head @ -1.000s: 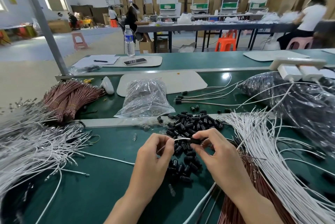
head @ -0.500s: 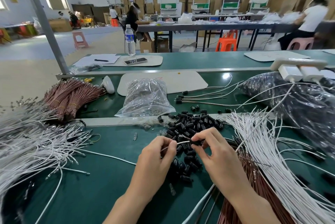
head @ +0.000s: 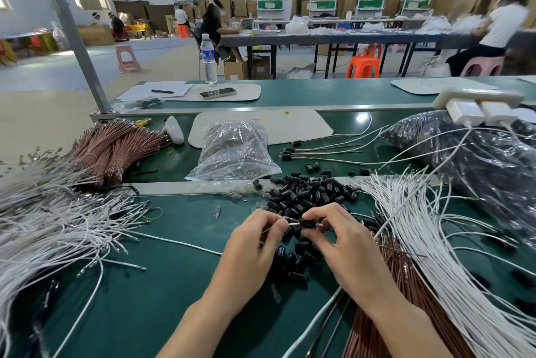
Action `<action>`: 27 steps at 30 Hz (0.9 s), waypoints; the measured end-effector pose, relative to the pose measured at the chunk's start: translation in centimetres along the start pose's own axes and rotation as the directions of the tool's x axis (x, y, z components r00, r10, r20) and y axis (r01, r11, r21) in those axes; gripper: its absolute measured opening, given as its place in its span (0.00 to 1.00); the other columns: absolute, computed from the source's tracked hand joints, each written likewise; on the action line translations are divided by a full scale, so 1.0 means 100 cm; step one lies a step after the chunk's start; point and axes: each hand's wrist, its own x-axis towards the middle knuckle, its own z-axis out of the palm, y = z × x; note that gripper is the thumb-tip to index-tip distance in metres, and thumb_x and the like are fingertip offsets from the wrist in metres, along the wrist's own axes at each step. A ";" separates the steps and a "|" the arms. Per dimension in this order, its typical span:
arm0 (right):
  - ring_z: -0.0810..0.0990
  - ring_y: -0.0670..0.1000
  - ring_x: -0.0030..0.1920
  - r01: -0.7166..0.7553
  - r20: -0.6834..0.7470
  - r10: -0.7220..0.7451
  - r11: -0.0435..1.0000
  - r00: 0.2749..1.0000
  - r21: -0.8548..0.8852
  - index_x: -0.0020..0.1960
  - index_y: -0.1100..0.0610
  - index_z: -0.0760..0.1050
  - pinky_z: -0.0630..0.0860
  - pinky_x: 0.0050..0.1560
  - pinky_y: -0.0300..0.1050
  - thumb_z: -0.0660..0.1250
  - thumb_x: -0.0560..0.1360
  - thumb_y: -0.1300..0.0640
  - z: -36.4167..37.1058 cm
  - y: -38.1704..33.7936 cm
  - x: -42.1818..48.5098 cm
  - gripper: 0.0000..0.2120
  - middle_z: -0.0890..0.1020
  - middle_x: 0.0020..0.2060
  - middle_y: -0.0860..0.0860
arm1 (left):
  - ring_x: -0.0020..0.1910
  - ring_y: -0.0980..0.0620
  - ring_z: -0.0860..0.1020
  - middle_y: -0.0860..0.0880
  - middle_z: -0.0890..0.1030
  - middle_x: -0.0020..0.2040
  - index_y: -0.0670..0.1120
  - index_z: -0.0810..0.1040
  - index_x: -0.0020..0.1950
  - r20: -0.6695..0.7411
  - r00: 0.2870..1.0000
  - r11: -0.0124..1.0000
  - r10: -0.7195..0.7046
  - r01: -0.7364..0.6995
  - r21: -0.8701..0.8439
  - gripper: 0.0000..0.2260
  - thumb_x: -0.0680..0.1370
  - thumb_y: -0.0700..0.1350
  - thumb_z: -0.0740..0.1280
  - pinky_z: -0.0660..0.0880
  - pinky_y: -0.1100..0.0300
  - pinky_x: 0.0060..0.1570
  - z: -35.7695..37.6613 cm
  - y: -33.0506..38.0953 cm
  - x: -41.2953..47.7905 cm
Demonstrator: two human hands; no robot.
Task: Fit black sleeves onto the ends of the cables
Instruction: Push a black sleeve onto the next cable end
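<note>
Counter (head: 179, 285) in dark green is stretching across the lower view and carrying everything. Left heap of white cables (head: 58, 227) is sprawling loosely over its left side, and the right fan of white cables (head: 420, 241) is spreading over its right side, lying partly over some brown cables (head: 385, 314). A dark plastic bag (head: 478, 160) is sitting beyond that fan, and a clear bag (head: 235, 151) is slumping near the middle, farther back. The pile of black sleeves (head: 310, 189), short glossy tubes tumbled at all angles, is lying in the middle of the counter, just beyond and beneath the hands. Both hands are hovering close together above it. The left grip (head: 252, 244) is pinching a thin white cable (head: 293, 223) between thumb and fingertips, the other fingers curling in. The right grip (head: 345, 244) is pinching a single black sleeve (head: 307, 224) between thumb below and forefinger above, and the sleeve is sitting on the end of that cable, lying level between the two hands. Compared with a second ago, the hands are working nearer to each other, the bare white stretch between them is showing shorter, and a small glint of metal (head: 319, 224) is now peeking out past the sleeve's right end. The piles around them are lying as they were.
</note>
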 end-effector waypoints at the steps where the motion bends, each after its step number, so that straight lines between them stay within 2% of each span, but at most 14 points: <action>1: 0.78 0.38 0.53 0.007 0.015 -0.007 1.000 1.000 0.003 0.55 0.46 0.80 0.72 0.52 0.29 0.74 0.76 0.56 0.001 0.000 0.000 0.10 0.79 0.49 0.34 | 0.43 0.57 0.79 0.58 0.80 0.43 0.58 0.77 0.48 0.001 1.000 1.000 0.008 -0.008 0.002 0.06 0.82 0.57 0.63 0.72 0.67 0.41 0.000 0.000 0.000; 3: 0.79 0.37 0.54 0.011 0.031 -0.012 0.999 0.999 0.031 0.55 0.46 0.80 0.73 0.54 0.30 0.75 0.75 0.56 0.003 0.000 0.000 0.11 0.80 0.49 0.35 | 0.47 0.56 0.80 0.58 0.81 0.45 0.58 0.78 0.48 -0.011 1.000 1.000 0.026 -0.026 0.000 0.05 0.81 0.55 0.65 0.75 0.63 0.44 0.001 -0.001 0.000; 6: 0.79 0.35 0.53 0.037 0.016 -0.038 0.997 0.999 0.070 0.55 0.48 0.82 0.71 0.52 0.27 0.76 0.73 0.57 0.004 -0.001 0.000 0.12 0.81 0.48 0.36 | 0.45 0.55 0.80 0.58 0.80 0.44 0.60 0.76 0.53 -0.042 0.998 0.999 0.045 -0.044 0.011 0.03 0.81 0.56 0.66 0.76 0.60 0.44 0.002 0.000 -0.001; 9: 0.79 0.35 0.50 0.042 -0.022 -0.040 0.993 0.999 0.114 0.55 0.49 0.84 0.70 0.49 0.24 0.76 0.73 0.60 0.004 0.000 0.002 0.12 0.79 0.47 0.38 | 0.46 0.56 0.79 0.60 0.79 0.46 0.65 0.72 0.60 -0.002 0.999 0.997 0.053 -0.053 0.052 0.10 0.81 0.54 0.67 0.76 0.59 0.46 0.002 0.003 -0.002; 11: 0.80 0.39 0.50 0.031 -0.010 -0.030 0.988 1.000 0.149 0.57 0.49 0.85 0.71 0.49 0.27 0.74 0.74 0.59 0.004 0.001 0.002 0.13 0.79 0.46 0.40 | 0.50 0.57 0.80 0.61 0.78 0.51 0.62 0.74 0.63 0.038 0.996 0.992 0.086 -0.089 0.089 0.11 0.81 0.51 0.68 0.77 0.56 0.51 0.002 0.003 -0.003; 13: 0.81 0.41 0.51 0.035 0.018 -0.038 0.984 0.999 0.174 0.61 0.49 0.83 0.73 0.51 0.29 0.71 0.77 0.62 0.004 0.001 0.002 0.15 0.79 0.48 0.40 | 0.50 0.56 0.80 0.60 0.77 0.50 0.59 0.78 0.63 0.034 0.995 0.987 0.095 -0.098 0.125 0.10 0.82 0.52 0.66 0.77 0.51 0.51 0.002 0.003 -0.002; 18: 0.80 0.38 0.53 0.002 -0.005 -0.002 0.993 1.000 0.119 0.66 0.46 0.79 0.71 0.53 0.26 0.68 0.79 0.65 0.001 0.001 0.002 0.20 0.80 0.47 0.39 | 0.48 0.51 0.80 0.59 0.77 0.49 0.53 0.81 0.60 -0.063 0.994 0.981 0.089 -0.076 0.178 0.12 0.81 0.55 0.65 0.77 0.48 0.49 0.001 0.006 -0.002; 21: 0.79 0.38 0.52 -0.020 -0.075 0.022 0.999 0.997 0.034 0.66 0.48 0.78 0.71 0.52 0.25 0.67 0.80 0.65 -0.002 0.003 0.002 0.19 0.80 0.46 0.40 | 0.47 0.51 0.79 0.59 0.76 0.49 0.53 0.81 0.59 -0.123 0.990 0.983 0.073 -0.051 0.177 0.11 0.81 0.55 0.64 0.76 0.48 0.49 -0.001 0.005 -0.001; 23: 0.79 0.39 0.48 -0.054 -0.143 0.052 0.999 0.988 -0.009 0.65 0.51 0.79 0.72 0.52 0.24 0.66 0.80 0.66 -0.007 0.006 0.004 0.18 0.80 0.47 0.43 | 0.47 0.54 0.77 0.60 0.75 0.47 0.53 0.81 0.59 -0.168 0.983 0.980 0.071 -0.036 0.198 0.12 0.82 0.55 0.63 0.76 0.52 0.48 -0.004 0.005 -0.001; 25: 0.79 0.38 0.44 -0.106 -0.216 0.099 0.994 0.971 -0.023 0.65 0.55 0.79 0.74 0.46 0.28 0.65 0.80 0.67 -0.012 0.010 0.006 0.16 0.81 0.48 0.46 | 0.45 0.58 0.73 0.61 0.75 0.47 0.53 0.81 0.60 -0.202 0.973 0.956 0.110 -0.047 0.291 0.14 0.82 0.56 0.61 0.73 0.57 0.47 -0.007 0.006 0.000; 27: 0.77 0.37 0.43 -0.138 -0.293 0.124 0.990 0.948 -0.027 0.64 0.57 0.79 0.74 0.44 0.30 0.65 0.80 0.67 -0.018 0.014 0.008 0.15 0.81 0.49 0.48 | 0.43 0.59 0.69 0.60 0.76 0.47 0.52 0.82 0.60 -0.217 0.966 0.929 0.144 -0.056 0.366 0.15 0.82 0.55 0.60 0.71 0.58 0.47 -0.012 0.005 0.000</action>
